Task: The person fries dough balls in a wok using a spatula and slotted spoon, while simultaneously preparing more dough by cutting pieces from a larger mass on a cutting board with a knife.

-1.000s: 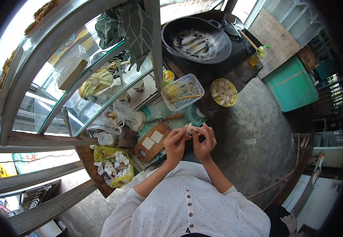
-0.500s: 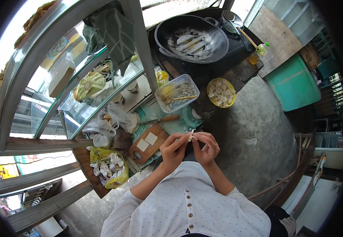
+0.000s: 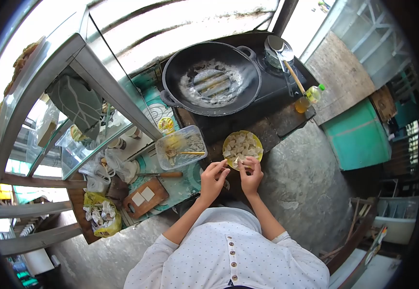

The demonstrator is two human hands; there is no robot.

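Note:
Over the near edge of a yellow plate (image 3: 261, 150), my right hand (image 3: 251, 180) pinches a small folded white dumpling (image 3: 239, 162) between thumb and fingertips. Many similar pale dumplings (image 3: 242, 143) are heaped on that plate. Just to the left, my left hand (image 3: 213, 183) has its thumb and fingertips pressed together; whatever is between them is too small to make out. Two square white wrappers (image 3: 143, 196) lie on a wooden cutting board (image 3: 158, 190) to the left. A clear plastic container (image 3: 189, 164) with filling and a yellow-handled spoon (image 3: 192, 153) stands beyond my left hand.
A large black wok (image 3: 176, 62) with long pieces in bubbling oil sits on the stove at the back. Utensils (image 3: 294, 72) and a bottle (image 3: 314, 93) are to its right. A knife (image 3: 171, 174) lies by the board. At left are a yellow bag (image 3: 116, 226) and a glass case (image 3: 122, 103).
Both hands have moved from in front of my body to the yellow plate, and have parted slightly. The dumpling they held together is now in my right hand. The camera view has shifted.

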